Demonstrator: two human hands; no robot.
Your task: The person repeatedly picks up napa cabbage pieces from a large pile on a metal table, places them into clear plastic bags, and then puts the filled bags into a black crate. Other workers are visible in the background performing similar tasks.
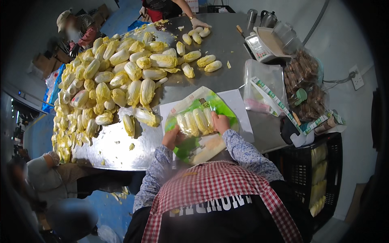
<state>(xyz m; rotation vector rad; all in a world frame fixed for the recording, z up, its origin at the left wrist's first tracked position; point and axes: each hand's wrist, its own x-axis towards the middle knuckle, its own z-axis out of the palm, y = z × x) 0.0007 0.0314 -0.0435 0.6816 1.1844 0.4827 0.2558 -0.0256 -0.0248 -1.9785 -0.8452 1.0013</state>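
Observation:
Both my hands grip a clear plastic pack of small napa cabbages (196,123) in front of my apron. At the pack's left end is my left hand (170,138), and my right hand (222,122) holds the right end, thumb on top. Several cabbage heads lie side by side inside the film. Beneath the pack is a round green-and-white printed sheet or bag (225,110) bearing writing; I cannot tell which. A white sheet (245,123) lies under that on the steel table (222,80).
A large heap of loose napa cabbages (121,71) covers the left side. To the right are clear plastic bags (263,71), a green-white label strip (275,97), a digital scale (258,50), brown bagged goods (304,68) and a black crate (329,173). Co-workers stand around; one's gloved hand (199,23) touches cabbages.

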